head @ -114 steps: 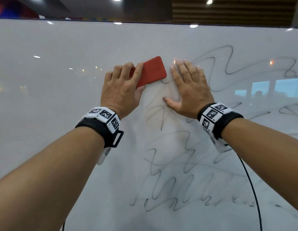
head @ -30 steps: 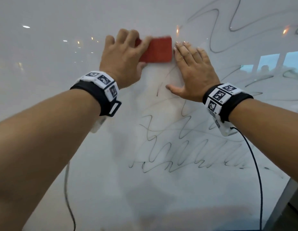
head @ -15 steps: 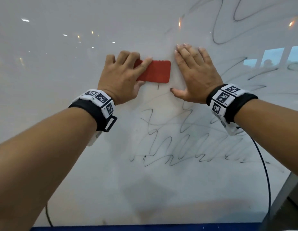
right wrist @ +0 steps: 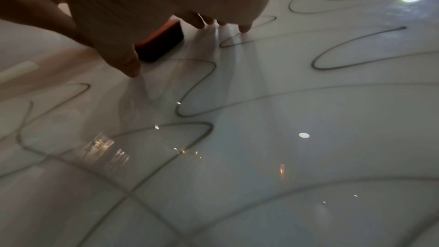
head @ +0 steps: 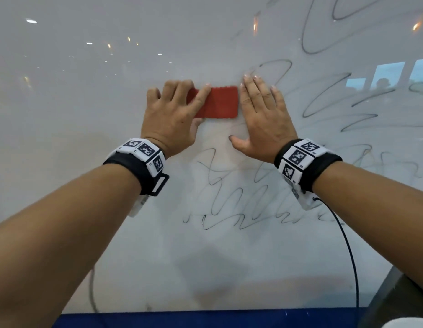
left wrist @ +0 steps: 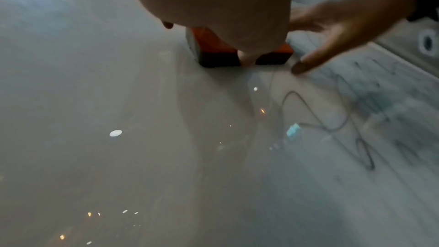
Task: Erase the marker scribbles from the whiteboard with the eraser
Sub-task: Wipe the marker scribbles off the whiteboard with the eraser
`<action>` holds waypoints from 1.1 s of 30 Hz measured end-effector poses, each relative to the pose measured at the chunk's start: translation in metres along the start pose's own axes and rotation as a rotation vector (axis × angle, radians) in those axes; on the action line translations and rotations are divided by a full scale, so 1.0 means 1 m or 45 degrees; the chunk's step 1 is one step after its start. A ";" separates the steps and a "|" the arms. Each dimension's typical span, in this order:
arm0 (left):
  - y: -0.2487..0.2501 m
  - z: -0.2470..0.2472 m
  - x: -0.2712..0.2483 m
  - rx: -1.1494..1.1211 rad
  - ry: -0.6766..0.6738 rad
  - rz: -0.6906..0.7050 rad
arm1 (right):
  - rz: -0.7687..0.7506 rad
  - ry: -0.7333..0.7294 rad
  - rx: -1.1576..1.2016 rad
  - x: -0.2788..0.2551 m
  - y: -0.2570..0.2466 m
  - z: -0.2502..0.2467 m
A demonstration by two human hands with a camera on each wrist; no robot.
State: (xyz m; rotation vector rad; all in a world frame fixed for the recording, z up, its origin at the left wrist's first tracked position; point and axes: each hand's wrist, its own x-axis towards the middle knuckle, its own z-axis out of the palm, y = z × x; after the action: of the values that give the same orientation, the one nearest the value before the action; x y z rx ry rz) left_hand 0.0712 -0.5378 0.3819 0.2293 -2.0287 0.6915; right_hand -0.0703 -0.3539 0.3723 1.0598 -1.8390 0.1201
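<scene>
A glossy whiteboard (head: 87, 209) carries dark marker scribbles (head: 241, 209) across its middle and right. A red eraser (head: 221, 102) lies flat against it, and a blue strip (head: 205, 319) runs along its bottom edge.

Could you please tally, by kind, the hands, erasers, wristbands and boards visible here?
Hands: 2, left hand gripping the eraser, right hand flat on the board
Red eraser: 1
Marker-tagged wristbands: 2, and
Whiteboard: 1
Total: 6

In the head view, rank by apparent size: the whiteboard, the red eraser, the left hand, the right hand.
1. whiteboard, fills nearly the whole view.
2-3. right hand and left hand: look alike, no ranking.
4. red eraser, partly covered by the left hand's fingers.
</scene>
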 end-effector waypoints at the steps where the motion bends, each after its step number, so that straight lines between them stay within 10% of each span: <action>1: -0.006 0.000 -0.002 0.043 -0.015 0.140 | 0.002 -0.002 0.001 0.000 -0.001 0.000; 4: -0.017 -0.001 -0.005 0.084 -0.016 0.271 | 0.007 0.000 -0.007 0.000 -0.002 0.001; 9: 0.003 0.002 -0.013 -0.052 0.000 -0.126 | 0.039 -0.015 0.030 -0.001 -0.005 0.002; 16: -0.006 0.005 -0.024 0.035 -0.049 0.154 | 0.068 -0.026 0.066 -0.003 -0.009 0.004; 22: 0.010 0.001 -0.025 -0.065 -0.055 -0.225 | 0.051 -0.054 0.078 -0.005 -0.007 0.003; 28: 0.007 0.008 -0.051 0.019 -0.091 0.127 | 0.001 -0.115 0.052 -0.014 -0.004 0.004; 33: 0.014 0.005 -0.050 -0.017 -0.098 -0.149 | -0.023 -0.123 0.056 -0.014 -0.002 0.004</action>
State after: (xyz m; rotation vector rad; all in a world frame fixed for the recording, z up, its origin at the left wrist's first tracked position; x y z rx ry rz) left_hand 0.0879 -0.5345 0.3326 0.3690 -2.0737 0.6039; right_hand -0.0696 -0.3482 0.3585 1.1300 -1.9205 0.1004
